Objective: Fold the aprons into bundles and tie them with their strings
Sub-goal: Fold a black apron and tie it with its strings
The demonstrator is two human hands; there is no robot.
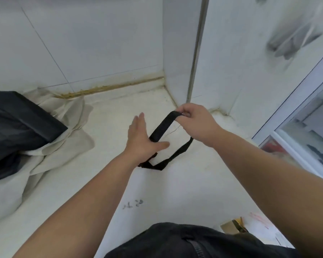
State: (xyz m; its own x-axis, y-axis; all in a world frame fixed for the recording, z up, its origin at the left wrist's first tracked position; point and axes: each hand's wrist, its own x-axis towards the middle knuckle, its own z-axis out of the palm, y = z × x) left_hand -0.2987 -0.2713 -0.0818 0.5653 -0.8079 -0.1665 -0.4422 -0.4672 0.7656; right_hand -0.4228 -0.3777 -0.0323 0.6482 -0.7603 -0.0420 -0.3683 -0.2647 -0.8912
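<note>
Black fabric strap (164, 126) formed a loop over the white counter (185, 183), in the tiled corner. Our right hand (196, 121) pinched its top end, raised off the surface. Our left hand (144, 140) lay flat, fingers straight, pressing the strap's lower end down. What was under that palm, we couldn't tell. Dark grey folded apron fabric (17, 123) sat on crumpled beige cloth (71, 112), well apart at left.
</note>
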